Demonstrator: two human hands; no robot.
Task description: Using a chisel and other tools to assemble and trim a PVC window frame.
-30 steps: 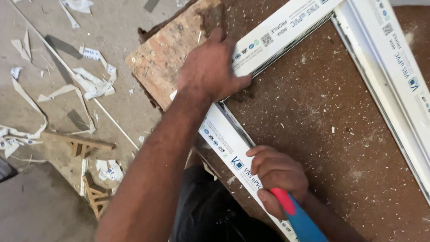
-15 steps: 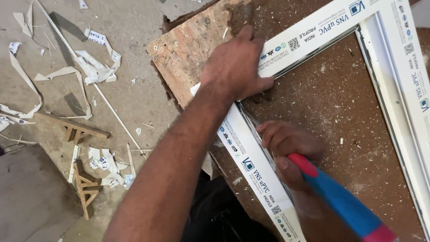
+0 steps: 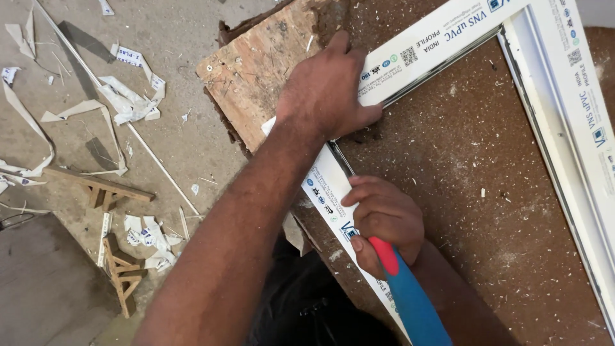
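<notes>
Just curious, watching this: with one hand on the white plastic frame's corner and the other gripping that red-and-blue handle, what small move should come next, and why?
Probably work the red-and-blue-handled tool along the corner joint: the left hand pins the white plastic frame flat, and the right hand grips the tool just beside it; its tip is hidden.

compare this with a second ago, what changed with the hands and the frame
Little changed. The right hand keeps its grip on the red and blue tool handle by the inside of the white frame corner. The left hand stays pressed on that corner. Only the view shifted a little; the frame lies as before.
</notes>
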